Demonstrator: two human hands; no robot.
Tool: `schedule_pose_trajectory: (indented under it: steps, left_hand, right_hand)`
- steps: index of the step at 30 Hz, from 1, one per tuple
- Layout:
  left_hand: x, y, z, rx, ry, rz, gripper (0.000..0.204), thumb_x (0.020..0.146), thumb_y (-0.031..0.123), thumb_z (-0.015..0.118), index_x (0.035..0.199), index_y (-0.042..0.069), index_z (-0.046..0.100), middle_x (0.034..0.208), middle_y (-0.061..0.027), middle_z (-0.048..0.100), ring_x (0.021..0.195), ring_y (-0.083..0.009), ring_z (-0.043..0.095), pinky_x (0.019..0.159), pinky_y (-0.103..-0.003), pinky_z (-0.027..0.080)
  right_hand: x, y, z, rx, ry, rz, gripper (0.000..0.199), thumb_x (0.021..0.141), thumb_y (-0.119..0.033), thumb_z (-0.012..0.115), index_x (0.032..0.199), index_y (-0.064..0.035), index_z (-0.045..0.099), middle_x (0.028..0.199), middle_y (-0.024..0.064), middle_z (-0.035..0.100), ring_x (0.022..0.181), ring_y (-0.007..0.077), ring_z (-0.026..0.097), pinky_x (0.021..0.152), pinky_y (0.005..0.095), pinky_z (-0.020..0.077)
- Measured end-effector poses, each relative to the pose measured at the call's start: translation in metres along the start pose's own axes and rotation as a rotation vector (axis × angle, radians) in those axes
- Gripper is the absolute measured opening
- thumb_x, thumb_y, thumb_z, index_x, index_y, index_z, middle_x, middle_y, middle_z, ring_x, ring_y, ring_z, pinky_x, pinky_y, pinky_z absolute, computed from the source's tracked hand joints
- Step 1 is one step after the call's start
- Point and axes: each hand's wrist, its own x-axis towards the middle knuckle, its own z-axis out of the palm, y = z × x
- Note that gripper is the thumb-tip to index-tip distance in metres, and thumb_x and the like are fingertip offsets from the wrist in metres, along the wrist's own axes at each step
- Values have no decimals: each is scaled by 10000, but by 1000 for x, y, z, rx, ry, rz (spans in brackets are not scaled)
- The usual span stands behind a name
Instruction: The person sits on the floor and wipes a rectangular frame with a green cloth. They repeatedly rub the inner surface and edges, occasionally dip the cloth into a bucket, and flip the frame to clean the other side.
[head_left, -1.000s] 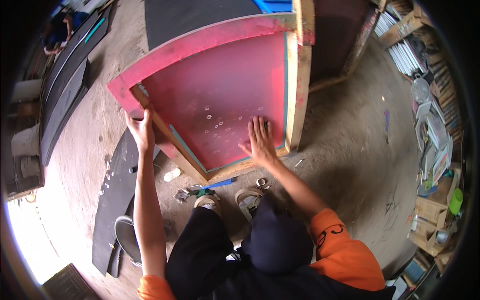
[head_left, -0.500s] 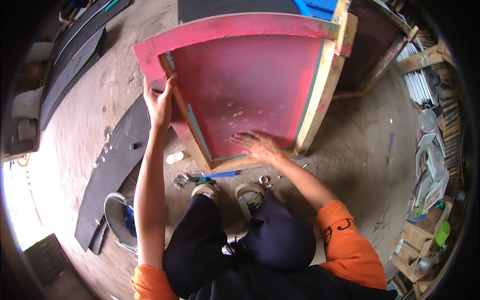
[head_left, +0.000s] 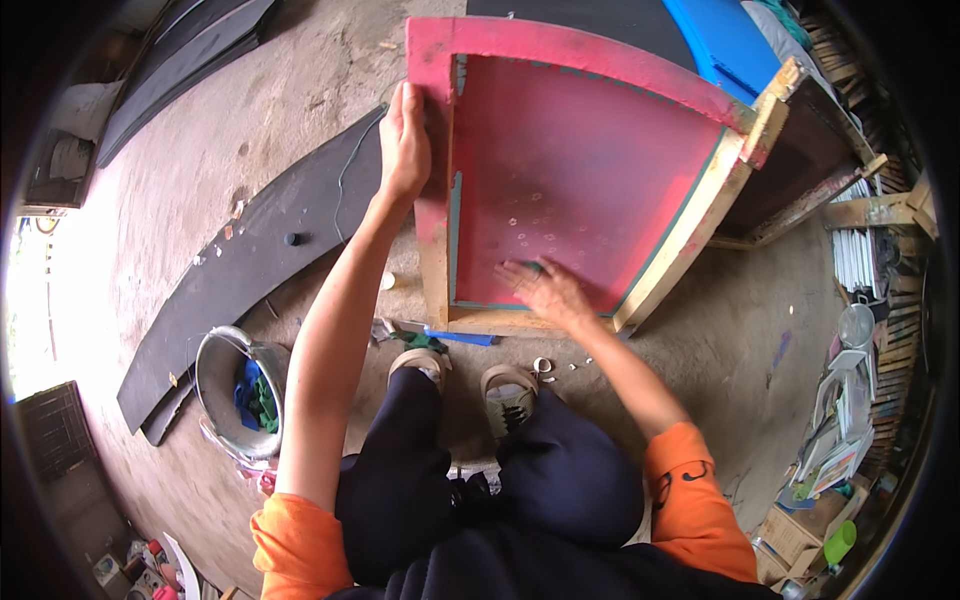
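Note:
A wooden screen-printing frame [head_left: 432, 205] with pink-stained rails stands tilted in front of me. Its stretched mesh [head_left: 580, 150] is pinkish red, bordered by teal strips, and has small pale marks in its lower part. My left hand [head_left: 405, 150] is closed around the frame's left rail, near the upper corner. Low on the mesh, my right hand [head_left: 550, 295] lies flat with its fingers stretched out. A small dark green patch [head_left: 535, 267] shows beside those fingers; whether it is cloth under the hand, I cannot make out.
Left of me stands a bucket [head_left: 204, 375] holding blue and green cloths. A long black sheet [head_left: 240, 265] lies behind it. A blue-handled tool [head_left: 465, 338] is on the floor near my shoes. Another dark-meshed frame [head_left: 790, 175] leans at the right, before stacked clutter [head_left: 850, 390].
The frame has shifted right in view and its left side has turned. My left hand still holds that rail, slightly higher in view. My right hand remains low on the mesh.

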Motion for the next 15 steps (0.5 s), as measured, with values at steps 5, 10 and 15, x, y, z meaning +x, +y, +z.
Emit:
schedule_pose_trajectory:
  steps: [5,10,15]
  left_hand:
    - [3,-9,-1,15,9,47,415,950,372,304,920,2,490,702,-132,486,634,-196,413,626,-315,391]
    - [5,-5,3,36,4,17,415,950,370,293,930,-3,475,670,-190,462,596,-258,396,594,-349,384]
    - [7,-7,-1,57,-12,16,407,947,363,298,959,4,488,686,-217,494,587,-317,422,596,-371,387]
  right_hand:
    - [60,35,-63,-130,106,427,706,873,-443,421,1360,29,227,1429,175,230,1335,290,191,1060,502,181]
    - [21,-20,-15,-44,-234,-3,557,878,-354,429,1331,-41,347,1415,108,301,1331,228,229,1089,418,154]
    - [3,9,-4,-236,37,-421,502,898,-362,405,1350,-154,344,1412,-6,325,1306,135,276,1102,384,128]
